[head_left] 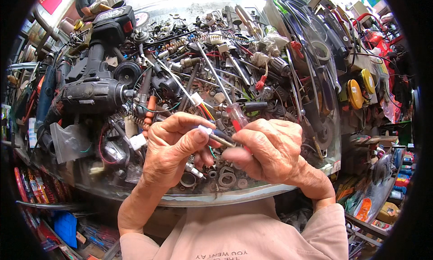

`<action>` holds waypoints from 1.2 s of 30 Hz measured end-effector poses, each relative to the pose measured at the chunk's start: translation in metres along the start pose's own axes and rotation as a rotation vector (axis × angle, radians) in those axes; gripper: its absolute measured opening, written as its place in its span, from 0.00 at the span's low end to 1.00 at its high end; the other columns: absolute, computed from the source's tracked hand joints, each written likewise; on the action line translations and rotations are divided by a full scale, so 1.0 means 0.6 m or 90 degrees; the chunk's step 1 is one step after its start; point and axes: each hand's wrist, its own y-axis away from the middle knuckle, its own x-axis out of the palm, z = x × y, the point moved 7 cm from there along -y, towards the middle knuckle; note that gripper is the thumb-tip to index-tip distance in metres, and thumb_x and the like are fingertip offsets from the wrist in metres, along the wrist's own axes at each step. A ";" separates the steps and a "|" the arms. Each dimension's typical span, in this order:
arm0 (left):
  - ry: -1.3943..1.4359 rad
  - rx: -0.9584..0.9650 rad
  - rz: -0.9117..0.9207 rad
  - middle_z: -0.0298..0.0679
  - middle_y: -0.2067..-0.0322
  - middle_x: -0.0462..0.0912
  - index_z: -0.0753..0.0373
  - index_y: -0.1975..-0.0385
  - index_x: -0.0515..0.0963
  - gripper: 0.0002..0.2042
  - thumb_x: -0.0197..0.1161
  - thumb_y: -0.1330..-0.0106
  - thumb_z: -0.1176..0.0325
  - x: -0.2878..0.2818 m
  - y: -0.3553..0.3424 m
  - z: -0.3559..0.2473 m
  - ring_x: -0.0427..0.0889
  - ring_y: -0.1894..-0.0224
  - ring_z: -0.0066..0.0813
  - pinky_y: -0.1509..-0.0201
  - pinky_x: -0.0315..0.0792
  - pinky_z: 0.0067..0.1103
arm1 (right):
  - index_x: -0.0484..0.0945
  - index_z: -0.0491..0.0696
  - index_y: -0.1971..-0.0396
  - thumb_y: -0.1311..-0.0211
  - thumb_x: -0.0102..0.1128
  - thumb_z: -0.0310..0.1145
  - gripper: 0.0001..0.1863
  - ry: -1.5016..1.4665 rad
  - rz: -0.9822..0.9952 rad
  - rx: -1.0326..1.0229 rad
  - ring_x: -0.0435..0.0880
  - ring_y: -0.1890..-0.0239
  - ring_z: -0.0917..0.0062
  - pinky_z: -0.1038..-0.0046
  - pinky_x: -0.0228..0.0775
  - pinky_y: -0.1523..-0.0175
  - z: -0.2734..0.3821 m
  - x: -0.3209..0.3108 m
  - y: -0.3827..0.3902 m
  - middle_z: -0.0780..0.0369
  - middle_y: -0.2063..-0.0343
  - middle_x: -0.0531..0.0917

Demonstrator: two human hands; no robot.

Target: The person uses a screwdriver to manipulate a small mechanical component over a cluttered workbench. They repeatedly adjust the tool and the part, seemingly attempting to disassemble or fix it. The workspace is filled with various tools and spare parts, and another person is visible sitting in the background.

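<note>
My left hand (173, 145) pinches a slim metal rod (222, 140) between thumb and forefinger, with a small white piece (205, 129) at its left end. My right hand (270, 147) is closed with fingertips at the rod's other end, which they partly hide. A dark blue, tube-like piece (221, 133) shows just behind the rod; whether it is joined to it I cannot tell. Against the right knuckles is a clear red screwdriver handle (237, 117), its shaft pointing up and left over the pile. Both hands hover above the near part of the table.
Loose metal parts, springs, wires and washers (227, 178) crowd the glass-topped table (216, 199). A black cordless impact wrench (90, 95) lies at the left. On the right, a clear bin (336, 124) holds tools and cables, with yellow discs (355, 94) beyond it. A person (92, 5) sits at the far left.
</note>
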 end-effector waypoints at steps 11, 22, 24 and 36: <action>0.004 0.002 0.010 0.47 0.72 0.83 0.69 0.62 0.76 0.11 0.63 0.39 0.69 0.001 -0.001 0.006 0.80 0.80 0.22 0.81 0.70 0.13 | 0.76 0.45 0.69 0.54 0.72 0.36 0.16 -0.040 0.055 0.045 0.75 0.85 0.77 0.77 0.66 0.81 -0.016 0.009 0.003 0.62 0.80 0.78; 0.000 -0.017 0.005 0.42 0.74 0.83 0.67 0.62 0.78 0.10 0.64 0.40 0.68 0.004 0.002 0.004 0.79 0.80 0.20 0.81 0.69 0.12 | 0.75 0.44 0.71 0.53 0.70 0.33 0.13 -0.051 0.046 0.025 0.73 0.86 0.76 0.78 0.63 0.82 -0.010 0.013 0.005 0.61 0.82 0.77; -0.003 -0.003 -0.002 0.42 0.74 0.83 0.67 0.62 0.78 0.10 0.64 0.40 0.68 -0.001 0.000 0.007 0.79 0.80 0.20 0.81 0.69 0.12 | 0.75 0.44 0.69 0.53 0.70 0.33 0.14 -0.099 -0.018 0.070 0.74 0.85 0.76 0.79 0.65 0.81 -0.008 0.002 -0.005 0.61 0.80 0.78; 0.003 0.005 -0.015 0.42 0.75 0.83 0.67 0.64 0.78 0.09 0.64 0.40 0.69 0.001 0.000 0.012 0.79 0.81 0.20 0.81 0.70 0.12 | 0.76 0.44 0.73 0.52 0.69 0.40 0.15 -0.062 0.000 0.064 0.74 0.85 0.77 0.79 0.66 0.82 -0.006 0.009 0.004 0.63 0.82 0.74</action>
